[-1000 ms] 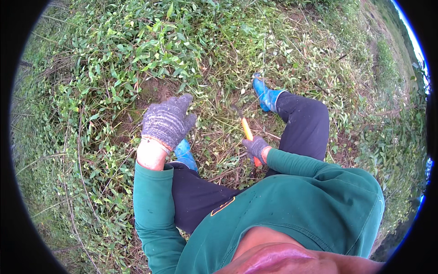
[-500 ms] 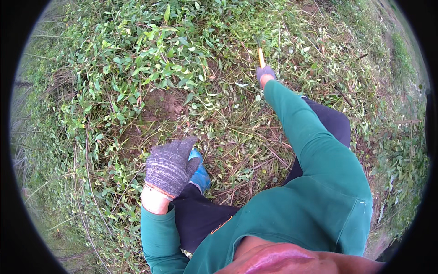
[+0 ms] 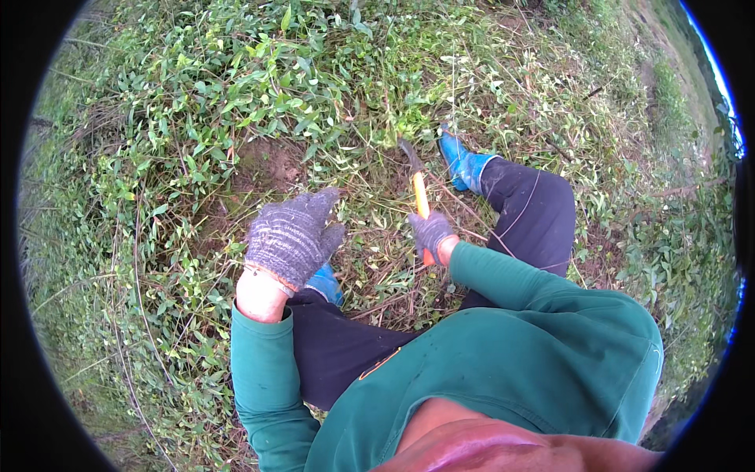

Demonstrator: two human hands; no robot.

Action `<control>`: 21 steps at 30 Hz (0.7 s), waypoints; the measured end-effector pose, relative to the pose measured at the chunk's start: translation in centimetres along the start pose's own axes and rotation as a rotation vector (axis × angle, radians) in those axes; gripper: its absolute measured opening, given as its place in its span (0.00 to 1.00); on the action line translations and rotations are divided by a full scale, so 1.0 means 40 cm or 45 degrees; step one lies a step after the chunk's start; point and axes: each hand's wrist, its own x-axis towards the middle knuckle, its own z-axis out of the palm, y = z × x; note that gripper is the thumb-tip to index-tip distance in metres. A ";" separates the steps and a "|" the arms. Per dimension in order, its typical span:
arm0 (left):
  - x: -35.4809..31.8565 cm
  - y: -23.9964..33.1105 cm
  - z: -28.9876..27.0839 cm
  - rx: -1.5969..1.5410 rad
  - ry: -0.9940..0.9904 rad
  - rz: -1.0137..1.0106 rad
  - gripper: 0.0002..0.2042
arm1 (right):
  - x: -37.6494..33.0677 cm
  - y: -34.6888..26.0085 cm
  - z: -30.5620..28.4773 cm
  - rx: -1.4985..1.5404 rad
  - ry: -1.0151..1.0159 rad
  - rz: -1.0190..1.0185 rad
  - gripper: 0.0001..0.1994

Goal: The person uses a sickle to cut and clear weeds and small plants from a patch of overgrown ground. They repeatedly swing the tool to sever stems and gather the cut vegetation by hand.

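Observation:
My right hand point(image 3: 432, 234), in a grey knit glove, is wrapped round the yellow-orange handle point(image 3: 421, 194) of a sickle. The sickle's dark blade point(image 3: 409, 154) points away from me, its tip among low green plants point(image 3: 405, 122). To the left, my left hand point(image 3: 289, 237) wears a matching grey glove. Its fingers are stretched forward with the thumb apart, and nothing shows in it. This hand hovers above my left blue boot point(image 3: 325, 285), hiding part of it.
My right blue boot point(image 3: 464, 161) stands just right of the blade. Dense leafy plants point(image 3: 197, 118) grow at the left and far left. Bare brown soil point(image 3: 267, 167) shows beyond my left hand. Cut stems and leaves point(image 3: 385, 275) litter the ground between my legs.
My right hand has drawn the sickle back toward me and to the left, uncovering my right boot. My left hand has shifted slightly forward.

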 end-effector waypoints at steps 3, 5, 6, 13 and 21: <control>-0.018 -0.021 0.014 -0.033 0.035 -0.068 0.21 | 0.124 -0.120 -0.002 -0.155 0.412 -0.328 0.16; 0.000 -0.003 0.003 -0.041 -0.009 -0.057 0.21 | 0.327 -0.142 -0.051 0.221 0.655 -0.668 0.18; 0.008 0.002 -0.004 -0.042 -0.033 -0.049 0.21 | 0.436 -0.149 -0.096 -0.019 0.736 -0.583 0.18; -0.017 -0.012 -0.003 -0.013 -0.068 -0.071 0.20 | 0.538 0.053 -0.080 -0.119 0.575 -0.091 0.19; -0.011 0.002 -0.010 -0.016 -0.009 -0.014 0.21 | -0.155 0.114 0.086 -0.004 -0.090 0.326 0.14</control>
